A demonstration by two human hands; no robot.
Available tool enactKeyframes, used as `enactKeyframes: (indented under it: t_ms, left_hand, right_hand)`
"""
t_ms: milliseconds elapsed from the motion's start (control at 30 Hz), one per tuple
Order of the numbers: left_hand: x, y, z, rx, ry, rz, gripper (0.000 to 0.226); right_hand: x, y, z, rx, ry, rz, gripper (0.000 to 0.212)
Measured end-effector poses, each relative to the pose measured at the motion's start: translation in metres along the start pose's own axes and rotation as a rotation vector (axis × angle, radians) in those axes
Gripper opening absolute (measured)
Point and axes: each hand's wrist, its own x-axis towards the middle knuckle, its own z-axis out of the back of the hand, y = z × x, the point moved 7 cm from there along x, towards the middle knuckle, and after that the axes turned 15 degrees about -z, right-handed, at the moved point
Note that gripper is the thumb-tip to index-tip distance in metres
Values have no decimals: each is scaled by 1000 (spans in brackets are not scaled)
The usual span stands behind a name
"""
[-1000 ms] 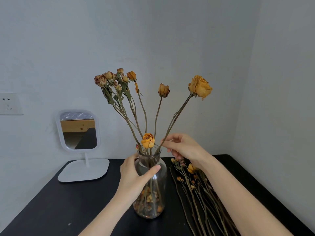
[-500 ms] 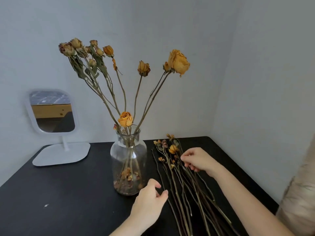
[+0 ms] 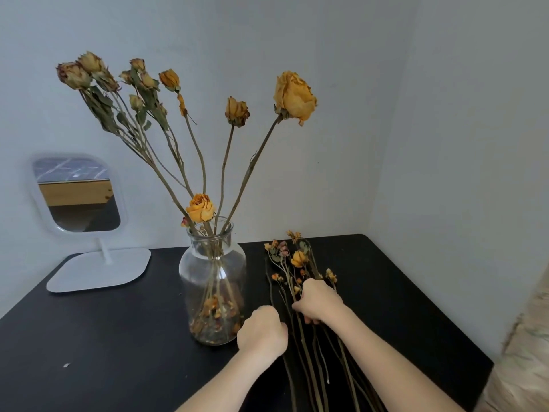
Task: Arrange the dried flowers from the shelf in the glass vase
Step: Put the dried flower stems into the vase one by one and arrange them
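A clear glass vase (image 3: 212, 281) stands on the black tabletop (image 3: 118, 337) and holds several dried roses (image 3: 294, 95) on long stems, with loose petals at its bottom. To its right lies a bundle of dried flowers (image 3: 298, 258), heads pointing to the back wall. My right hand (image 3: 319, 301) lies on the bundle's stems with fingers curled down around them. My left hand (image 3: 263, 331) hovers beside the vase's base, fingers curled loosely; whether it touches a stem is hidden.
A white-framed standing mirror (image 3: 78, 194) with a flat base (image 3: 101, 270) sits at the back left. Walls close the back and the right side. A beige furry fabric (image 3: 523, 352) shows at the right edge. A small white speck (image 3: 66, 365) lies front left.
My left hand let go of the vase and dropped beside its base. My right hand left the stem in the vase and came down onto the bundle on the table.
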Motion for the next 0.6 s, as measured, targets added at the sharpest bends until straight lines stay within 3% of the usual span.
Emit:
enactKeyframes:
  t_ms: [167, 600]
  left_hand:
    - [-4, 3, 4, 5, -8, 12, 26]
    - [-16, -2, 25, -153, -83, -58, 18]
  right_hand:
    - [1, -1, -2, 14, 5, -48, 19]
    - [-2, -13, 30, 350, -46, 31, 27]
